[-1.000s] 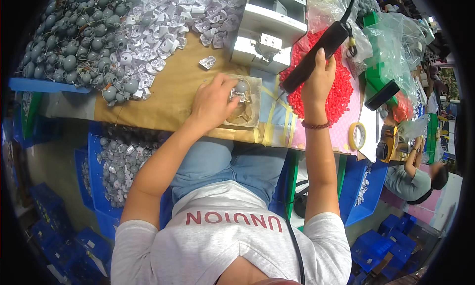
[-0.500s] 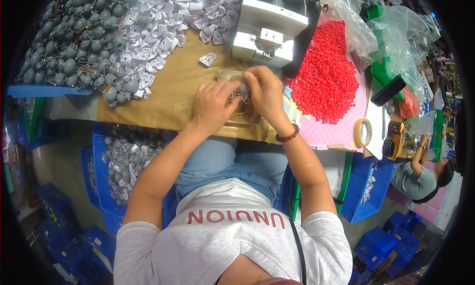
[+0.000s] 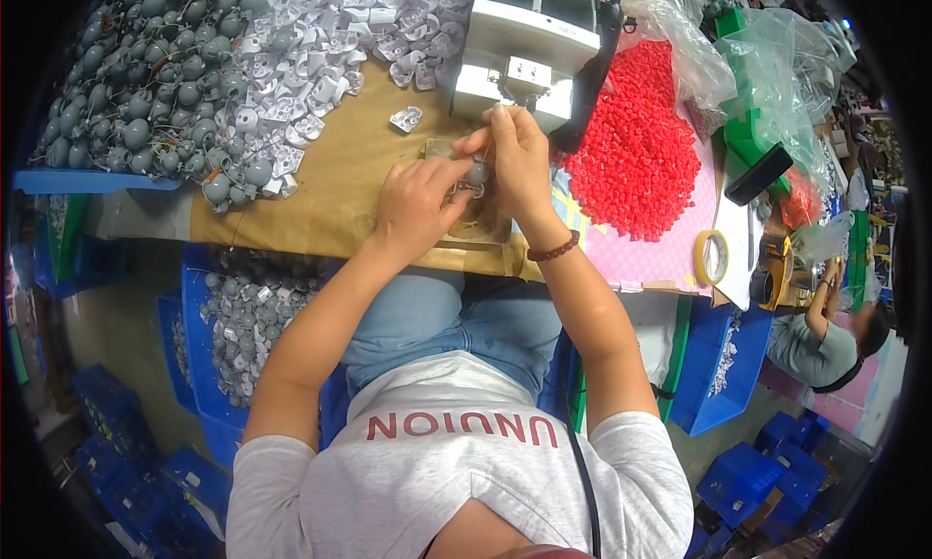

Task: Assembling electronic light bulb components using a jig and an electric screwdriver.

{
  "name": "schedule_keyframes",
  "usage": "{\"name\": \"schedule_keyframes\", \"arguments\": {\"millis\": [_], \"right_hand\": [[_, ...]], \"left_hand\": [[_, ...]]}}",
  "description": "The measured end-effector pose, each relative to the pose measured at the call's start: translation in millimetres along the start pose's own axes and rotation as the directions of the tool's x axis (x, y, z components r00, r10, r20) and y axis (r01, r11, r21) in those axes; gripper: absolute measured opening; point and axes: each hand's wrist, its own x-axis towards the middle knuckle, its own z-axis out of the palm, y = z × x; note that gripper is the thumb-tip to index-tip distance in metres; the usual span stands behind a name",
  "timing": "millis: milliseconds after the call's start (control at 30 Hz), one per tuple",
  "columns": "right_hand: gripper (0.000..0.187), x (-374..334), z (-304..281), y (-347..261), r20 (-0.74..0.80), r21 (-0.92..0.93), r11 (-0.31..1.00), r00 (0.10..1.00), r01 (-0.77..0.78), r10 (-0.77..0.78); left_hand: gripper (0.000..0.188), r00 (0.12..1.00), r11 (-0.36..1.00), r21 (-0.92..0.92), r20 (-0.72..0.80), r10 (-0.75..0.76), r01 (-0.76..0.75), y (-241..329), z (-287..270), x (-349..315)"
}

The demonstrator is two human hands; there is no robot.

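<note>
My left hand (image 3: 416, 204) is closed, its thumb and fingers pinching a small grey rounded part (image 3: 476, 174) with thin wire on it, over a shallow clear tray (image 3: 439, 149) on the table. Higher up, my right hand (image 3: 522, 161) has thumb and fingertips pressed together just in front of the white block (image 3: 527, 72) on a white bench machine (image 3: 534, 30). Whatever those fingertips grip is too small to make out. One loose white plastic piece (image 3: 406, 119) lies on the brown table covering, left of the machine.
Heaps of grey rounded parts (image 3: 146, 102) and white plastic pieces (image 3: 301, 59) cover the far left. On the right lie a pile of red caps (image 3: 636, 151) and a yellow tape roll (image 3: 711, 257). Blue bins (image 3: 218, 365) stand below the table edge. Another person (image 3: 825, 345) sits far right.
My right hand has risen away from the grey part toward the machine's white block. The left hand has stayed in place, holding the part.
</note>
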Motion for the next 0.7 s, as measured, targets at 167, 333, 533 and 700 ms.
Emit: {"name": "schedule_keyframes", "arguments": {"millis": [167, 333, 533, 700], "right_hand": [[0.018, -18, -37, -21, 0.07, -0.287, 0.887, 0.931, 0.362, -0.357], [0.008, -19, -124, -47, 0.258, -0.847, 0.309, 0.843, 0.432, -0.472], [0.017, -20, -139, -41, 0.538, -0.841, -0.13, 0.785, 0.525, -0.307], [0.015, -14, -139, -36, 0.536, -0.841, -0.242, 0.804, 0.484, -0.258]], "left_hand": [[0.034, 0.998, 0.993, -0.121, 0.059, -0.01, 0.017, 2, -42, -15], [0.031, 0.607, 0.903, 0.426, 0.731, -0.312, -0.049, -34, -166, -87], [0.023, 0.768, 0.921, 0.38, 0.563, -0.306, 0.088, -30, -172, -54], [0.023, 0.966, 0.94, 0.312, 0.165, -0.196, 0.138, -59, -79, 14]]}}
